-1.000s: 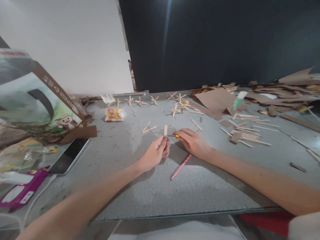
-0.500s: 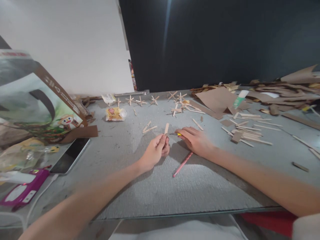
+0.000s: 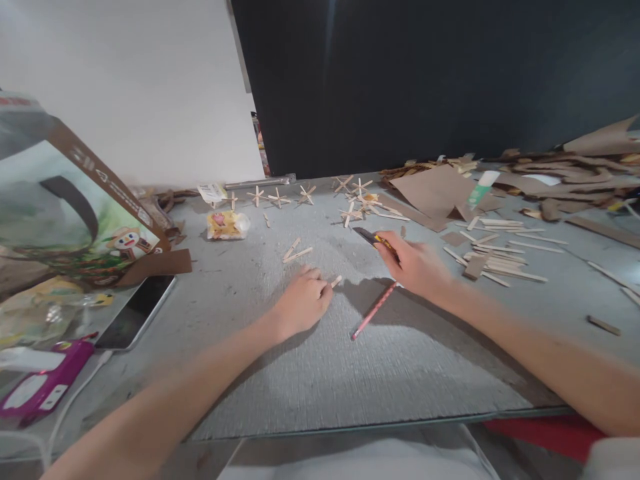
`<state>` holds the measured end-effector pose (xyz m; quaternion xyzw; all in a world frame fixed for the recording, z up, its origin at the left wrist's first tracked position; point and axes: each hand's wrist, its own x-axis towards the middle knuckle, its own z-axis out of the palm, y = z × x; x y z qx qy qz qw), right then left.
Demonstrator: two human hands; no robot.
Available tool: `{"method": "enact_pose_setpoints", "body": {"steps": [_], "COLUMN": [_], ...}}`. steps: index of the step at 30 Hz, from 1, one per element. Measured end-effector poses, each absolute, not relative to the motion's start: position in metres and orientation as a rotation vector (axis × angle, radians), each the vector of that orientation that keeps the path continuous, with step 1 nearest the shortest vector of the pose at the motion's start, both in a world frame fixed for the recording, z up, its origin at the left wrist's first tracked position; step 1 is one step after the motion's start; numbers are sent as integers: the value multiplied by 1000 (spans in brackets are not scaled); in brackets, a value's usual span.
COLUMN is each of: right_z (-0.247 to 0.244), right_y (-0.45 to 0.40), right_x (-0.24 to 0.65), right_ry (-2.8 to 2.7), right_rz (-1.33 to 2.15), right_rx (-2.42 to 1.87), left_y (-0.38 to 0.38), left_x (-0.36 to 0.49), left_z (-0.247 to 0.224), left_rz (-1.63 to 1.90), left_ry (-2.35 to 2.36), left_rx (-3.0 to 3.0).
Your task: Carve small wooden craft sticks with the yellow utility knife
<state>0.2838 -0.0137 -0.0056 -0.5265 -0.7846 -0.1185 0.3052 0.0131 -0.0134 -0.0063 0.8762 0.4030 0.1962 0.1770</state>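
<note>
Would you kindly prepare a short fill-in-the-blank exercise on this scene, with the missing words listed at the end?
1. The left hand holds a small stick made of ____.
2. The right hand holds a utility knife with dark and ____ parts.
3. The pencil on the table is mostly ____.
4. In the picture, the phone lies to the ____ of the pencil.

Missing words: wood; yellow; pink; left.

phone [image 3: 137, 313] left on table [image 3: 280, 393] | pencil [image 3: 375, 311] before knife [image 3: 373, 237] | stick pile [image 3: 505, 269] right | crossed sticks [image 3: 307, 194] behind
</note>
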Motion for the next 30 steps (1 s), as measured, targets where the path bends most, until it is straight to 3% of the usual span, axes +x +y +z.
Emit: {"method": "enact_pose_setpoints", "body": {"steps": [11, 21, 30], "right_z": [2, 11, 11], "right_y": [-17, -14, -14], "right_x": [277, 291, 291], "right_ry": [-2440, -2553, -2578], "right_rz": [-218, -298, -293], "right_rx": [-1306, -1299, -1267], "left_y": [-5, -55, -48], "left_x": [2, 25, 21], "left_z": [12, 13, 12], "left_rz": [679, 205, 251], "left_ry": [1293, 1547, 1503], "left_rx": [2466, 2773, 2670]}}
